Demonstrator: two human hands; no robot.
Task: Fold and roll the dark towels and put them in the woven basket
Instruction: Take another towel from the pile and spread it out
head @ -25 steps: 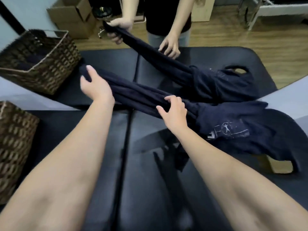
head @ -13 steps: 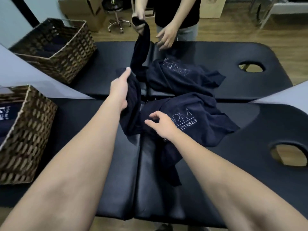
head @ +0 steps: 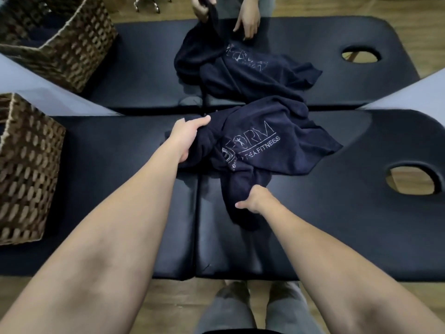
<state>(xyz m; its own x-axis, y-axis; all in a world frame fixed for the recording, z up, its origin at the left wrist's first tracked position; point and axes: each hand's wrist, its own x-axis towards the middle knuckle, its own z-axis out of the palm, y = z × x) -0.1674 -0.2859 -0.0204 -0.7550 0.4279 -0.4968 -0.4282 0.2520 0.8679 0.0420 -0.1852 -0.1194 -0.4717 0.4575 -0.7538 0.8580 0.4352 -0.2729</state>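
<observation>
Dark towel (head: 265,145): lay crumpled mid-surface (head: 120,177), logo up | your left hand (head: 187,138): gripped its left edge | your right hand (head: 252,201): pinched its near corner | woven basket (head: 29,165): stood at surface's left end, well apart from towel.

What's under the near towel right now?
The near towel lies bunched on the black padded table, across its centre seam. The left hand and right hand grip it. Anything beneath the folds is covered.

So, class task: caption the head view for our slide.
Both hands grip a crumpled dark towel on the padded table.
</observation>
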